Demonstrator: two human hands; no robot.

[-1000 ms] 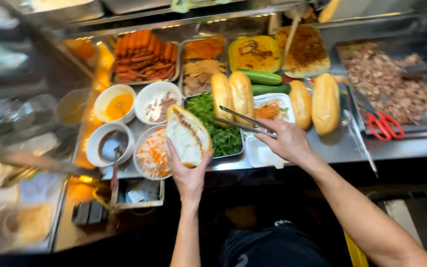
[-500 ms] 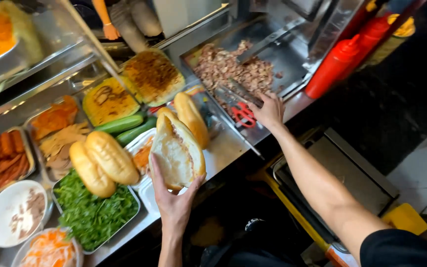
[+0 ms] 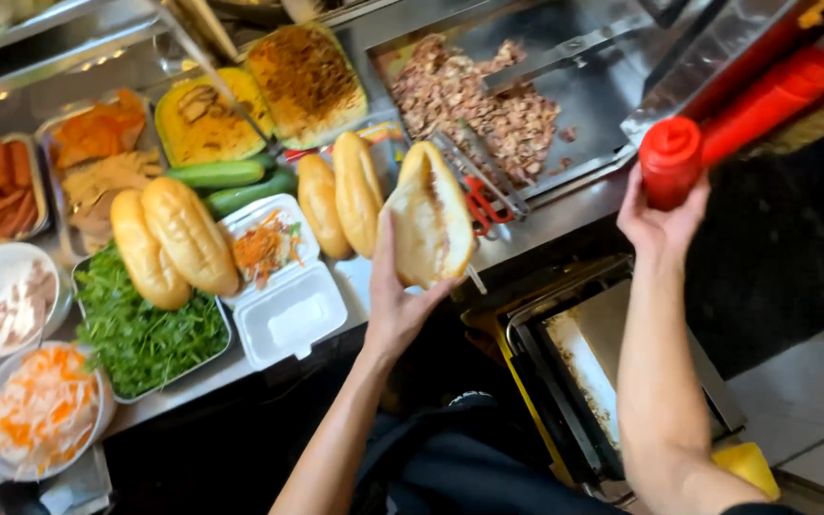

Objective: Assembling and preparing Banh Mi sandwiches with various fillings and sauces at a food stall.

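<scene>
The left hand (image 3: 398, 300) is raised from a bent forearm at the near centre, palm up, and a split baguette (image 3: 431, 221) is cupped between its thumb and curled fingers. The loaf is held upright over the counter's near edge, its pale crumb opened toward the camera and its crust golden. The right hand (image 3: 658, 221) is stretched out to the right on a straight forearm, and its fingers are wrapped around the base of a red squeeze bottle (image 3: 671, 157), which is gripped firmly with its cap pointing near. A second red bottle (image 3: 765, 100) is seen just beyond it, lying against the steel ledge. A white foam box (image 3: 283, 281) is set open left of the held loaf, with shredded carrot in its far half. Whole loaves (image 3: 172, 243) are laid across a tray of greens (image 3: 145, 339).
</scene>
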